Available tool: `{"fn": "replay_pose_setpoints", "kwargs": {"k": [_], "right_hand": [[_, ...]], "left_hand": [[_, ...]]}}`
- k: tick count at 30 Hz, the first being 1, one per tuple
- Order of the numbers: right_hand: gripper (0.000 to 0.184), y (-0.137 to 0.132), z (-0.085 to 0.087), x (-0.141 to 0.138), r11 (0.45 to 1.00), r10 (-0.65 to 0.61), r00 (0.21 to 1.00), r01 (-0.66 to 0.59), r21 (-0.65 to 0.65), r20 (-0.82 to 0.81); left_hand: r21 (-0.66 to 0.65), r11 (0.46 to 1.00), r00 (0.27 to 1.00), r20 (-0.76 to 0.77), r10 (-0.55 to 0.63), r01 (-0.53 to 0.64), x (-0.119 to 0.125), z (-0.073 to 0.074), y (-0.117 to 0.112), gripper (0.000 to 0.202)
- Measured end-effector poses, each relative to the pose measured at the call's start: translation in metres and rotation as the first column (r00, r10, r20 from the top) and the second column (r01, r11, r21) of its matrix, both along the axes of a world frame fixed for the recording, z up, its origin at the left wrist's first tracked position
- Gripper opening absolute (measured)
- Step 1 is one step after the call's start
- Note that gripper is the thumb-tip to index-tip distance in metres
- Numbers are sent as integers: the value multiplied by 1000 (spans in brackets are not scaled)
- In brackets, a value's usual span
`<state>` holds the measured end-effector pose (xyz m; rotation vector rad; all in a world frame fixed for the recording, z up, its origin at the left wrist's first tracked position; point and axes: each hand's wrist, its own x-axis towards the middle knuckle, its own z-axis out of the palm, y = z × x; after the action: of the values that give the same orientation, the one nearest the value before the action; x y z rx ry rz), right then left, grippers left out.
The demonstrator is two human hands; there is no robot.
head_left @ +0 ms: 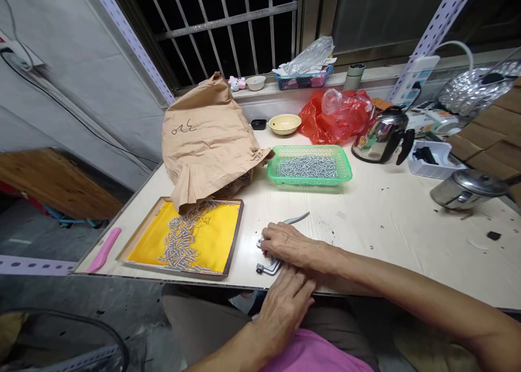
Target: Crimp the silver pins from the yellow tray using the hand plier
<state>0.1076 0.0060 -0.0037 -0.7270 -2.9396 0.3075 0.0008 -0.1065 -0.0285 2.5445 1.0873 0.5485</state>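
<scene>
Left of tool (272, 269), sack (207, 144) overhanging tray (223, 233)

A single camera, worn on my head, faces forward and down. It views my fingers (270, 243) from above at close range; the field extends across the worktop (391, 220) to the barred window (228, 22) beyond.

Seemingly, the paper bag (207, 144) reads "320", the yellow sheet (220, 236) "Pr".
</scene>
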Motion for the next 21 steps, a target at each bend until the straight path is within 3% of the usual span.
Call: {"fn": "replay_pose_setpoints", "kwargs": {"k": [2,5,9,12,14,17,21], "right_hand": [[8,-6,-2,5,996,-80,997,81,-41,2],[17,-19,-5,19,977,-194,981,192,-92,-8],[21,-33,-15,32,932,-338,939,343,-115,60],[16,-34,-22,38,937,-317,946,324,-128,71],[16,-33,-22,43,946,-292,956,292,-143,19],[17,-33,-18,57,928,-356,931,344,-143,-74],[19,-37,-21,81,888,-459,879,451,-89,-132]], "left_hand": [[20,999,999,34,32,-33,-13,8,-7,29],[-7,970,965,109,240,-241,-41,18,-4,23],[-114,815,801,148,580,-568,-78,27,19,22],[-235,710,710,103,697,-663,-94,30,35,27],[-314,678,700,55,712,-665,-94,28,42,30],[-369,705,766,-34,641,-606,-84,22,48,28],[-255,798,837,-186,514,-547,-64,14,47,19]]}}
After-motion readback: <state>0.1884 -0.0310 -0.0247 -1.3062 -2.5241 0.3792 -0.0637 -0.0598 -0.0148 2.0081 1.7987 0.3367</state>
